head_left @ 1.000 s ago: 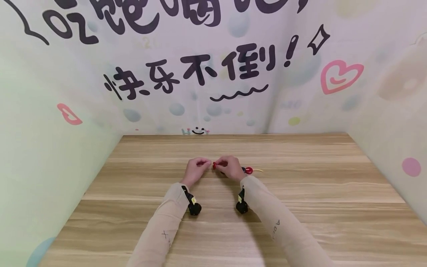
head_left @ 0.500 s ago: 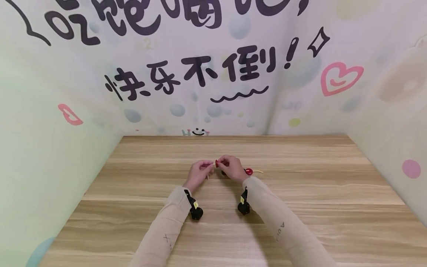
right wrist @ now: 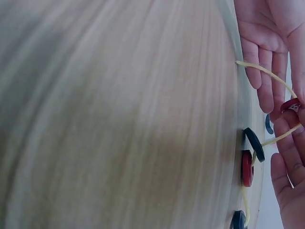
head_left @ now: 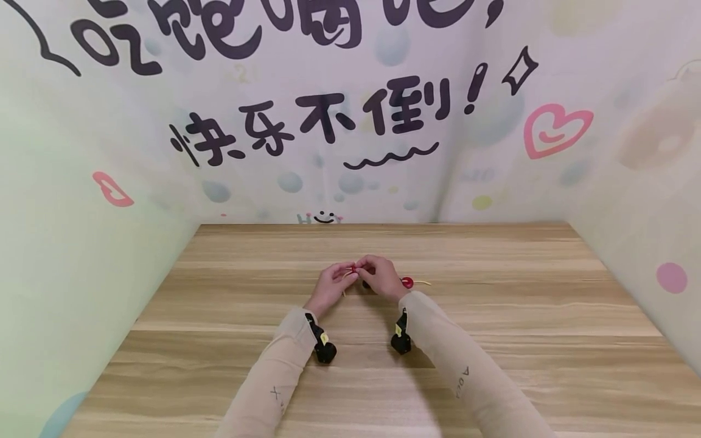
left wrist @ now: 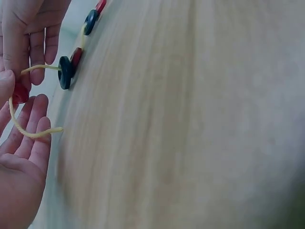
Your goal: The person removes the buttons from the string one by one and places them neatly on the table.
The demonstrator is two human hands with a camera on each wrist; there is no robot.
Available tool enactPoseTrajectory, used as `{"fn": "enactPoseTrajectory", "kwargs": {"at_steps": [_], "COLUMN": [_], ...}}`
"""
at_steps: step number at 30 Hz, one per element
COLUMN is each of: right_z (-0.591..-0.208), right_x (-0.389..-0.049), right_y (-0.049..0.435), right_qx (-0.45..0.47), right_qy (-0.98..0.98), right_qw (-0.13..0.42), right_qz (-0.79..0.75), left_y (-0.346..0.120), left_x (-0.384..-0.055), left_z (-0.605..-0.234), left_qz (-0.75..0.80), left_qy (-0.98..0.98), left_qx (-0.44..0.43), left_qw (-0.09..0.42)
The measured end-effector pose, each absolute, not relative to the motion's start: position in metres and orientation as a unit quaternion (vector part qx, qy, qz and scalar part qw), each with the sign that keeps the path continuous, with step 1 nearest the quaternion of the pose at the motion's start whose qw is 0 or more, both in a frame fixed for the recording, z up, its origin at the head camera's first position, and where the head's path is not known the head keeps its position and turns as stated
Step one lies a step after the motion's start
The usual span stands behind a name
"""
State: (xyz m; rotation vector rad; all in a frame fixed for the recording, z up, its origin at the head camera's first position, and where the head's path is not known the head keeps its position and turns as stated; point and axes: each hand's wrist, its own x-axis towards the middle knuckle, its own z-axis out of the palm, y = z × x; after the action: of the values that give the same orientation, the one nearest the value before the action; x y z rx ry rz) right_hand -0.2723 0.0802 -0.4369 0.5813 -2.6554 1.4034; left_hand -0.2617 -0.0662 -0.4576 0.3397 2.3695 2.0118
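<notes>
Left hand [head_left: 327, 287] and right hand [head_left: 380, 278] pinch one red button [left wrist: 20, 94]; yellow cord [left wrist: 32, 135] (partly hidden) runs past the left hand's extended fingers.

A long wooden table [head_left: 350, 395] is being streaked crosswise by pale and brown grain, and a yellow cord [head_left: 423, 282] is being borne on its top. By the cord's loose right end a red disc [head_left: 407, 283] is being carried; further along, a dark disc [right wrist: 239, 220], a second red disc [right wrist: 247, 168] and a tilted dark disc [right wrist: 254, 144] are being supported (contact between these last two is being obscured)
</notes>
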Motion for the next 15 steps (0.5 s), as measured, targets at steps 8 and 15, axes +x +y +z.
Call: {"fn": "enactPoseTrajectory", "kwargs": {"at_steps": [8,15], "right_z": [-0.435,-0.44], "right_x": [-0.271,-0.271], "right_y": [0.081,0.085], "right_qx": [0.176,0.172], "right_qy": [-0.873,-0.875], "right_qw": [0.033,0.032], "right_qz": [0.453,0.452], "left_y": [-0.069,-0.079], "left_x": [-0.261,-0.261], "left_z": [-0.456,-0.457], "left_qz": [0.639,0.624], "left_qy": [0.763,0.777], "left_qx": [0.098,0.088], "left_qw": [0.004,0.002]}}
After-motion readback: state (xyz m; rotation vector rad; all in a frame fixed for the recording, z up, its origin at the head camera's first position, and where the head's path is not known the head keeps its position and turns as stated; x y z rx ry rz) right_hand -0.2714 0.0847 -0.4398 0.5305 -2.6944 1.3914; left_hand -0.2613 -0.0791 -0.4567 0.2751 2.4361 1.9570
